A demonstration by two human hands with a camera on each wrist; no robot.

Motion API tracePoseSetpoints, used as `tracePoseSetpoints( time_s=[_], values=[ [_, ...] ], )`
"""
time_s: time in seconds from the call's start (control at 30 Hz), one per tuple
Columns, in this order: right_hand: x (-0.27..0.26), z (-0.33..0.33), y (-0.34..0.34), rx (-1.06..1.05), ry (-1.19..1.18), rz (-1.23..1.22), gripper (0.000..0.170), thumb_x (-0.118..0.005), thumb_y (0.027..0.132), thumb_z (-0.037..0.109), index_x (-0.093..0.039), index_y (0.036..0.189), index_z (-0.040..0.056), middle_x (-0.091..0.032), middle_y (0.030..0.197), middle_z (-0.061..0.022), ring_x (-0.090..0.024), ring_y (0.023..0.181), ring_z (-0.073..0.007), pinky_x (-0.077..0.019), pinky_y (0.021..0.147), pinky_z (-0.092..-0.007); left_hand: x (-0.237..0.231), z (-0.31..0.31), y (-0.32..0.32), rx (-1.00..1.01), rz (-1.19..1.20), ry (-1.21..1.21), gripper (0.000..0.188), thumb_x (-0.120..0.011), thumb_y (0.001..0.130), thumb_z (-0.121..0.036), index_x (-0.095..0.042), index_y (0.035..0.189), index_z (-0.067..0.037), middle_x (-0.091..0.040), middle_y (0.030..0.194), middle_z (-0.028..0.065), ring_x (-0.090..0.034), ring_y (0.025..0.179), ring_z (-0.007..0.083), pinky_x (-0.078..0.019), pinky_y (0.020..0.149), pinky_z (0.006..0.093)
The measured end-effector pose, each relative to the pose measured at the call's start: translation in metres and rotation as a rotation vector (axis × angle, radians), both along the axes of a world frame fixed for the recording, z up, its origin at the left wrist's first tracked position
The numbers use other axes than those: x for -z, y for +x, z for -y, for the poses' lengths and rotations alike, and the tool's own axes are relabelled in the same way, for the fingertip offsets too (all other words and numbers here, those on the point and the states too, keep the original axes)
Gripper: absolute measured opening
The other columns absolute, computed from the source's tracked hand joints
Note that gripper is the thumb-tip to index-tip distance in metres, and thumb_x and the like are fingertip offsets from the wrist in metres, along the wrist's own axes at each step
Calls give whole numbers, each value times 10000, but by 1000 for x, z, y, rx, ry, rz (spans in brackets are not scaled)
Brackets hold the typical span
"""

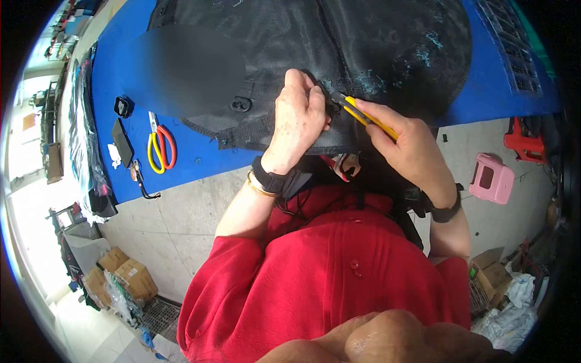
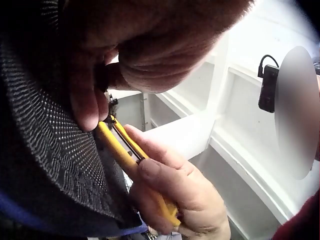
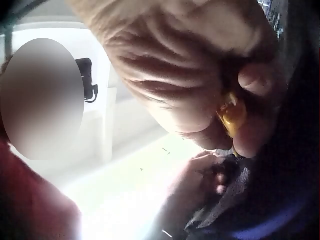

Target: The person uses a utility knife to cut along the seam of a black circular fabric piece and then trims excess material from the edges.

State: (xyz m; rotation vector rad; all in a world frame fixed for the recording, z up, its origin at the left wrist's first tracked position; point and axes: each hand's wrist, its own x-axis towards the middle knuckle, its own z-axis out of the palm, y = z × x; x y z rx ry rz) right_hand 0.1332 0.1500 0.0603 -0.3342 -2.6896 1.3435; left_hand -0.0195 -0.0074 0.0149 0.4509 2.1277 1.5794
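Note:
Black mesh fabric (image 1: 272, 54) with bits of blue-green thread lies over the blue table. My left hand (image 1: 298, 115) pinches the fabric near its front edge, fingers curled down into it. A yellow utility knife (image 1: 369, 119) is gripped in my right hand (image 1: 414, 151), its tip at the fabric just right of the left fingers. In the left wrist view the knife (image 2: 117, 145) reaches close under the left fingertips (image 2: 87, 117), beside the fabric's ribbed edge (image 2: 45, 155). The right wrist view shows only the knife's yellow end (image 3: 233, 117) between the fingers; the blade is hidden there.
On the blue table (image 1: 200, 166), left of the fabric, lie scissors (image 1: 160, 148) with red and yellow handles and a black flat object (image 1: 121, 143). A wire rack (image 1: 511, 54) sits at the right. A pink stool (image 1: 491, 178) and cardboard boxes (image 1: 130, 278) are on the floor.

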Motion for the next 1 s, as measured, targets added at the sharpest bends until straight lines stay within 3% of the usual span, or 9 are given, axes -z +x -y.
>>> tracePoseSetpoints(
  time_s=[0.23, 0.33, 0.43, 0.47, 0.6, 0.7, 0.8, 0.9, 1.0],
  values=[
    [-1, -1, 18, -8, 18, -11, 376, -666, 1006, 107, -690, 1380, 116, -766, 1156, -187, -760, 974, -385, -606, 811, -431, 3, 1, 5, 18, -36, 92, 116, -608, 1061, -60, -536, 1150, -43, -643, 903, 66, -647, 568, 123, -571, 499, 273],
    [-9, 2, 22, 16, 8, 76, 380, -670, 1008, 119, -685, 1387, 125, -764, 1150, -190, -754, 960, -394, -606, 799, -436, 18, 2, 4, 42, -121, 69, 165, -684, 1038, -114, -600, 1160, -41, -644, 962, 70, -635, 594, 118, -564, 521, 268],
    [0, 3, 26, 19, 37, 0, 390, -676, 1010, 130, -676, 1400, 138, -760, 1136, -198, -746, 939, -406, -602, 780, -449, 18, 2, 6, 36, -481, -98, 231, -758, 1004, -190, -646, 1129, -32, -641, 979, 96, -647, 619, 141, -557, 542, 296],
    [7, 4, 27, 13, 53, -62, 393, -677, 1010, 134, -673, 1403, 142, -759, 1130, -200, -744, 931, -410, -600, 773, -454, 14, 2, 9, 23, -496, -129, 339, -829, 939, -259, -652, 1110, -26, -642, 1010, 138, -671, 703, 205, -566, 645, 358],
    [16, 6, 29, 24, 89, -124, 393, -684, 1010, 143, -672, 1402, 143, -756, 1115, -214, -742, 925, -417, -596, 769, -470, -3, 2, 17, 14, -490, -201, 393, -860, 854, -244, -650, 1097, -17, -647, 1045, 187, -650, 821, 298, -543, 807, 419],
    [13, 8, 31, 33, 92, -88, 388, -685, 1010, 150, -676, 1397, 142, -755, 1111, -221, -741, 932, -421, -597, 775, -474, 6, 4, 11, 34, -549, -238, 328, -798, 865, -170, -648, 1113, -16, -654, 1051, 199, -643, 815, 296, -545, 808, 420],
    [12, 8, 30, 32, 97, -71, 385, -683, 1011, 155, -677, 1397, 142, -755, 1109, -223, -741, 934, -422, -597, 778, -475, 12, 4, 6, 27, -619, -188, 283, -732, 865, -89, -639, 1125, -23, -672, 932, 168, -649, 725, 247, -551, 721, 403],
    [14, 7, 29, 31, 106, -80, 383, -679, 1014, 154, -676, 1397, 143, -755, 1104, -222, -740, 928, -426, -595, 774, -478, 9, 5, 3, 48, -369, -174, 268, -712, 876, -53, -628, 1130, -32, -653, 781, 102, -626, 604, 183, -529, 601, 373],
    [9, 6, 28, 32, 80, -67, 382, -675, 1015, 150, -676, 1397, 145, -756, 1101, -220, -739, 929, -426, -594, 772, -478, 12, 6, 3, 34, -375, -149, 244, -701, 890, -35, -622, 1122, -40, -610, 692, 48, -591, 523, 144, -492, 524, 349]
  ],
)
